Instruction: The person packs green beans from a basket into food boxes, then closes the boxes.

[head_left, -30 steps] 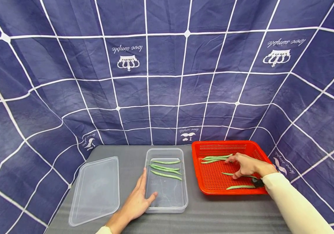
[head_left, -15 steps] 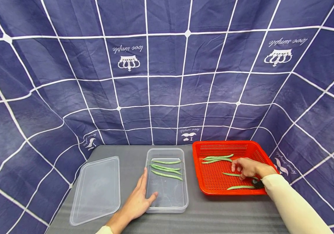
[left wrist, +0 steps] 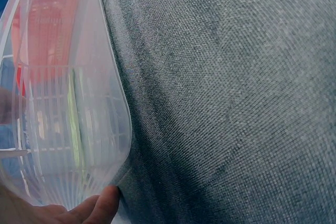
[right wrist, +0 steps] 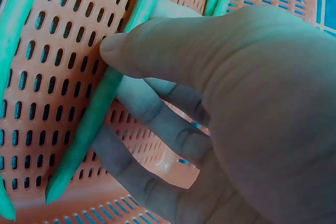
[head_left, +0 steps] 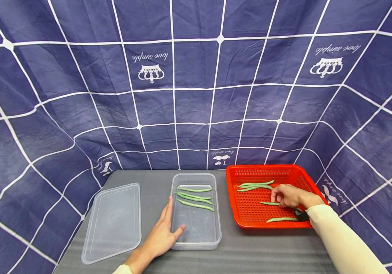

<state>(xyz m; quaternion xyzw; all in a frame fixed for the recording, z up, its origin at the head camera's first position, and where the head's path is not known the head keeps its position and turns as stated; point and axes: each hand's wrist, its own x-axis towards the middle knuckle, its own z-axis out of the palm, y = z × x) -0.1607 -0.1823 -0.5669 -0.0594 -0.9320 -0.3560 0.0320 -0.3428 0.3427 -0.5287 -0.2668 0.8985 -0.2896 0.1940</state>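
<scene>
In the head view my left hand (head_left: 159, 235) rests against the left side of a clear plastic container (head_left: 197, 230), fingers fairly straight along the wall, thumb over the rim. Several green beans lie crosswise in its far half. My right hand (head_left: 290, 195) reaches into a red perforated basket (head_left: 274, 225). Thumb and fingers pinch a green bean (right wrist: 84, 129) around its middle, as the right wrist view shows; its tapered end points down. Another bean (head_left: 281, 219) lies near the basket's front wall, and a small group of beans (head_left: 250, 185) lies toward the back left.
A flat translucent lid (head_left: 113, 222) lies on the grey tabletop (head_left: 154, 186), left of the container. Behind and at both sides hangs a blue curtain (head_left: 192, 106) with a white grid. The basket stands right of the container.
My right hand has gone from spread fingers above the beans to a pinch on one bean, which has shifted slightly left. The left hand stays at the container.
</scene>
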